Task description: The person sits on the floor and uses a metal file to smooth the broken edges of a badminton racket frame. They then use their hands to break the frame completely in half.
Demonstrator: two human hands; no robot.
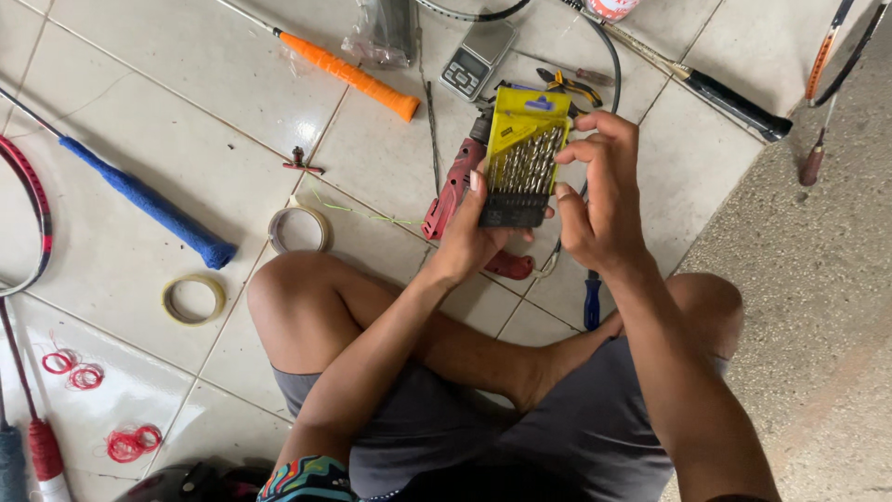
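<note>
Far left on the tiled floor (139,121) lies a racket with a blue-wrapped handle (153,209), and below it small coils of red string (133,442) rest on the tiles. Two rolls of tape (193,298) sit just left of the person's bent knee, one yellowish, one paler and nearer the middle. An orange-wrapped racket handle (358,79) slants across the upper floor, with a small pocket scale (477,58) beyond it.

At the centre, the left hand (469,237) has its grip closed around the lower left of a drill bit set (522,160), a yellow-lidded case standing open with a row of metal bits fanned in a dark holder. The thumb lies up along the case's left edge and the fingers wrap beneath the dark base. The case is held up above the floor, in front of the person's crossed legs. Right behind and under it a red power drill (452,189) lies on the tiles, partly hidden by the hand.

The right hand (604,200) has its grip curled against the right side of the case, fingertips touching the lid's upper right edge and the bits; whether it pinches a single bit cannot be told. A blue-handled tool (592,302) lies just below that wrist. Further right, a black racket handle (734,104) slants toward rough grey concrete (818,279).
</note>
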